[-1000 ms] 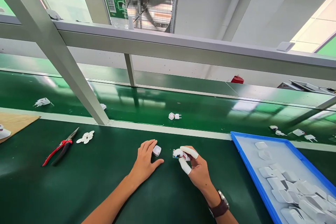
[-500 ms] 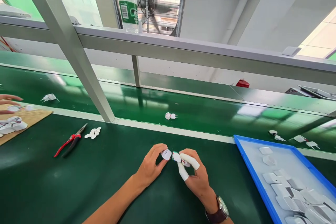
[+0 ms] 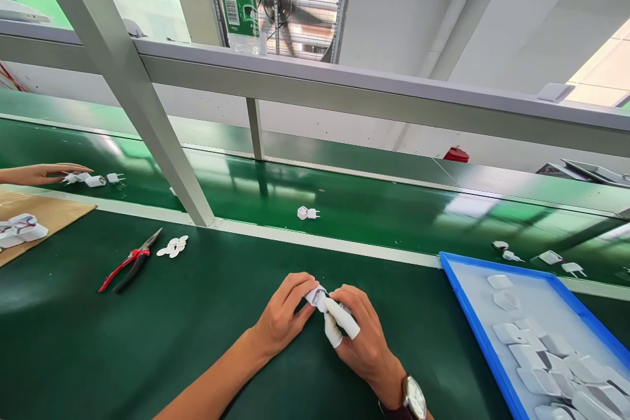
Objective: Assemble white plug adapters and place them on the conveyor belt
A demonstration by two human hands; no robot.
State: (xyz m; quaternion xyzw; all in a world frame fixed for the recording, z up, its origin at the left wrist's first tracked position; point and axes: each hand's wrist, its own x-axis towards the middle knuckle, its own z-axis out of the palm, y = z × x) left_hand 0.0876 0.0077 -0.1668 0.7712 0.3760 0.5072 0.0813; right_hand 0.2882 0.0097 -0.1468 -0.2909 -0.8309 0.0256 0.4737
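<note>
Near the lower middle, my left hand pinches a white plastic housing between thumb and fingers. My right hand, with white covers on two fingers and a watch at the wrist, grips a small white part against the housing's open side. The two pieces touch, and my right fingers hide most of the small part. Both hands are over the dark green table.
A blue-rimmed tray of white housings is at right. Red-and-black pliers and flat white pieces lie left. Behind, a green belt carries white plug parts. Another person's hand is at far left.
My right hand has brought the small part left against the housing. The plug parts on the belt have shifted left. The other person's hand has moved over the belt, beside several white plug parts.
</note>
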